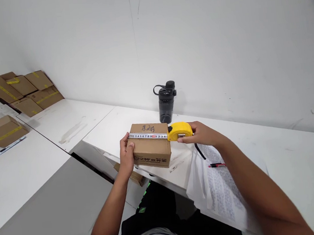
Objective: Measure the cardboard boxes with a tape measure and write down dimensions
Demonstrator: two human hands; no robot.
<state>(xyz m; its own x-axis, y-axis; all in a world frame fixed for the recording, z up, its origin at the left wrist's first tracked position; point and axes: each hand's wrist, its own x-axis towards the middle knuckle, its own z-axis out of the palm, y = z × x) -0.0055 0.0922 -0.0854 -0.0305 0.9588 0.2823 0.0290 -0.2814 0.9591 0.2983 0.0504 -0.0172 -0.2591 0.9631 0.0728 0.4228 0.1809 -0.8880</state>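
Observation:
A small brown cardboard box [151, 146] with handwriting on top and printing on its front sits at the table's front edge. Across its top, from left to right, lies the pulled-out blade of a yellow tape measure [179, 131]. My right hand [199, 132] is closed round the case, which rests against the box's right edge. At the box's left edge, my left hand [126, 153] grips the box, its thumb on the near side and its fingertips by the blade's end. A black strap [200, 152] hangs below the tape measure.
A dark water bottle [166, 102] stands behind the box by the wall. Printed sheets [215, 190] with a red and black pen [217, 165] lie at right. Far left, several taped boxes [24, 86] are stacked, and another person's hands are near a box [4, 131].

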